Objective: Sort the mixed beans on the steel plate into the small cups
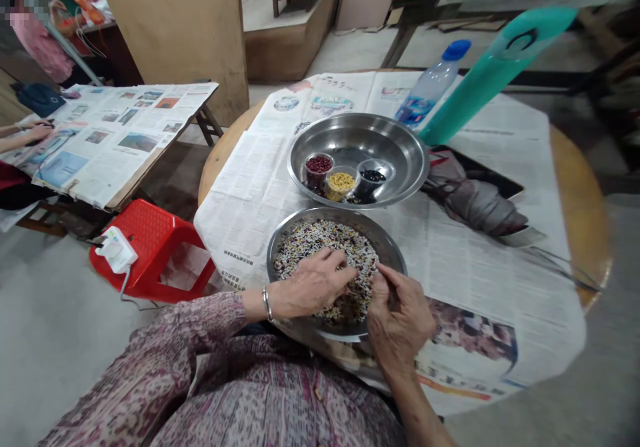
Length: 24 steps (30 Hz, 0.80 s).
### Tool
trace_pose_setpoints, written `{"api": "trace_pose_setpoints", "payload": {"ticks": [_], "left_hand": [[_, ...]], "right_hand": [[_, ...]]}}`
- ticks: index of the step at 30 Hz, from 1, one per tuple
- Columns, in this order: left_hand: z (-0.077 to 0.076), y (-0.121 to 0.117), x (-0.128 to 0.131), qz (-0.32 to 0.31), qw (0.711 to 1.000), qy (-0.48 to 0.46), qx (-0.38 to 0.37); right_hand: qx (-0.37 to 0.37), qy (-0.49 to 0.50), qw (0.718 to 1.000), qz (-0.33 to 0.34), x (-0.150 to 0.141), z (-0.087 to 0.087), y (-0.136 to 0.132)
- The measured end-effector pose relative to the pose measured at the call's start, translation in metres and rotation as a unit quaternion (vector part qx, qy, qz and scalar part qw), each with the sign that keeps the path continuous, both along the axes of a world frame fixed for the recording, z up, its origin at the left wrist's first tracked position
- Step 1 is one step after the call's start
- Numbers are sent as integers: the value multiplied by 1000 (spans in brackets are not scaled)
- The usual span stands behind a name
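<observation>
A steel bowl (pixel 280 230) near my body holds mixed white, dark red, yellow and black grains and beans (pixel 320 237). Over its middle, my left hand (pixel 320 280) is curled, with the fingertips down at the grains; what they grip, if anything, is hidden. My right hand (pixel 400 307) is at the bowl's right side, thumb and forefinger pinched together above the grains, on something too small to make out. Just behind stands a larger steel basin (pixel 390 137) with three clear cups inside: red beans (pixel 319 164), yellow beans (pixel 341 181) and black beans (pixel 373 176).
Newspaper (pixel 240 213) covers the round table. A plastic bottle (pixel 433 87), a green tube-like object (pixel 500 73) and a folded grey umbrella (pixel 475 197) lie or stand to the right. At left are a red stool (pixel 150 233) with a white plug block (pixel 117 250) and another person's hands (pixel 37 130).
</observation>
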<state>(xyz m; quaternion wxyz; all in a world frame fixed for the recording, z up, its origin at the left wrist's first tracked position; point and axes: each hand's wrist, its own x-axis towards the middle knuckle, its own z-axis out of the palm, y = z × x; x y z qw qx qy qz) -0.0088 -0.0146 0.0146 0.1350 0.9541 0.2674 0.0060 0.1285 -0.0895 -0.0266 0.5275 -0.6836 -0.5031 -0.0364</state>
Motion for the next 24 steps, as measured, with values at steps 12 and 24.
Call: {"api": "trace_pose_setpoints", "payload": {"ticks": [12,24], "left_hand": [[-11,30,-8,29,994,-8,-108],[-16,0,-8,-149,988,-18,22]], "right_hand": [[-8,11,1000,19,1,-3,0],[-12,0,1000,17,1,-3,0]]}}
